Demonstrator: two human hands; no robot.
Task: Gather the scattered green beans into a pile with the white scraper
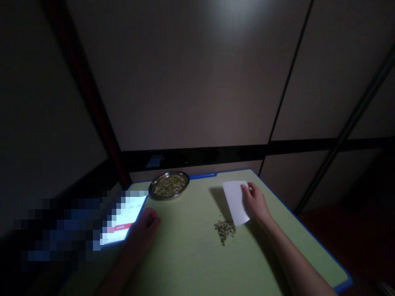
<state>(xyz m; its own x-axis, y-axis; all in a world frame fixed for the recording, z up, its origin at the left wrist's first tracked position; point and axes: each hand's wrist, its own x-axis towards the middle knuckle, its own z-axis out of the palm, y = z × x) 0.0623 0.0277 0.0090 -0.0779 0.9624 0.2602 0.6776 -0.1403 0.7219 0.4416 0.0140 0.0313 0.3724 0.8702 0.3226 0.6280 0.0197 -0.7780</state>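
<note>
My right hand (256, 202) grips the right edge of a white sheet of paper (235, 201), thumb in front and fingers behind. The sheet stands tilted, its lower corner beside a small heap of mixed green and pale seeds or beans (225, 231) on the table. To the left, my left hand (147, 225) rests on the tabletop with its fingers curled in and nothing seen in them. It lies against the right side of a brightly lit screen (128, 216). Beyond it sits a round metal plate (151, 194) with a layer of similar green and pale seeds.
The light green table (191, 255) has a blue rim. A blue strip (203, 176) runs along its far edge. Behind stands a panelled cabinet front (197, 82) with a dark horizontal band. The lower left is pixelated, and the room is dim.
</note>
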